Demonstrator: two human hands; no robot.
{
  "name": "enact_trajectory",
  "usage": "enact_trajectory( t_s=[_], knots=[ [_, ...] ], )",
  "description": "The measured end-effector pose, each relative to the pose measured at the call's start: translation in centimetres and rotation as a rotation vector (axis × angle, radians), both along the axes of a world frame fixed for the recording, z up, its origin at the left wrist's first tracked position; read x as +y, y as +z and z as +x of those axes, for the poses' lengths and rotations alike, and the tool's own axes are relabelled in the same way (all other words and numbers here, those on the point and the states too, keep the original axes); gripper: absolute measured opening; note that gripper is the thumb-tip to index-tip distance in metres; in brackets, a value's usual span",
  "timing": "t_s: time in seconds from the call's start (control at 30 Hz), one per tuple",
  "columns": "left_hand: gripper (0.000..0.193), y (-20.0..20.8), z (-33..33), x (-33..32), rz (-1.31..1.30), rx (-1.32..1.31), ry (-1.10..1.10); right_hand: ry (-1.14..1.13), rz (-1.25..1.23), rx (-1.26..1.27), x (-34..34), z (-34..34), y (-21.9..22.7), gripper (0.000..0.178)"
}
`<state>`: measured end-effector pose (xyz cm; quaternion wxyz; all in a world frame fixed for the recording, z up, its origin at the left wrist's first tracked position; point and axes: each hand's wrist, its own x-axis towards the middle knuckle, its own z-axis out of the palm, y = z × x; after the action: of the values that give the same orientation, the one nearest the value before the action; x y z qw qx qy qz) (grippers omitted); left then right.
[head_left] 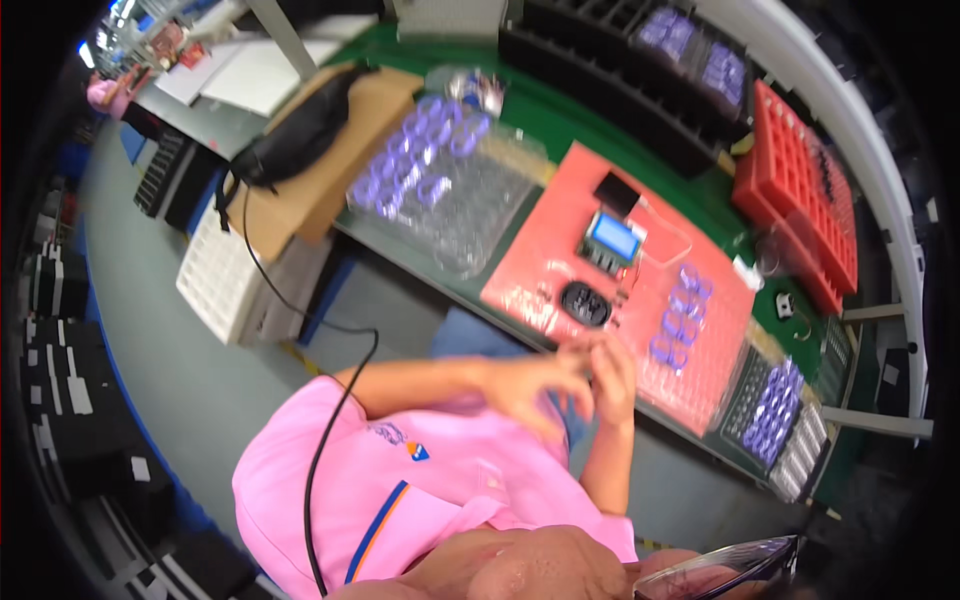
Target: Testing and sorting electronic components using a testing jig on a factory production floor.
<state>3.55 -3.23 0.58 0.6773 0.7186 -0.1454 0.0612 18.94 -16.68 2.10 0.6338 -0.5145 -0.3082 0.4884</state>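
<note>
Both hands meet in front of the table edge, just below the red mat (530,270). My left hand (535,392) is slightly blurred, its fingers curled toward the other hand. Bent fingers close my right hand (610,378) beside it; whatever lies between the hands is hidden or too small to name. Nearest to them on the mat is a black oval part (586,303). Behind it sits a small circuit device with a lit blue screen (614,236), wired to a black box (617,193). Several purple ring-shaped parts (682,318) lie in rows on the mat's right side.
To the left, a clear plastic tray (480,225) carries more purple rings, beside a black bag (300,135) on cardboard. Another tray of purple parts (772,410) lies at right. Red racks (800,190) and black bins (610,85) line the back. A black cable (322,450) crosses my left arm.
</note>
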Motion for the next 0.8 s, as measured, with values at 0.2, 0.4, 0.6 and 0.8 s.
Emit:
enact_trajectory(
  t_s=[0.2,0.4,0.6,0.8],
  knots=[
    [0.009,0.7,-3.5,7.6,0.191,0.004,1.193,-0.214,0.051,-0.21,0.3,1.3,-2.1,0.021],
    [0.014,-1.6,-5.0,17.5,1.08,0.001,1.631,-0.315,-0.075,-0.388,-4.0,2.8,-1.6,0.007],
    [0.025,-5.1,-10.7,24.0,1.074,0.298,1.429,-0.635,-0.279,-0.647,-9.4,10.2,-1.4,0.009],
    [0.023,-4.0,-6.8,22.9,1.084,-0.002,1.521,-1.365,-0.624,-0.903,-26.2,24.2,-3.1,0.02]
  ],
)
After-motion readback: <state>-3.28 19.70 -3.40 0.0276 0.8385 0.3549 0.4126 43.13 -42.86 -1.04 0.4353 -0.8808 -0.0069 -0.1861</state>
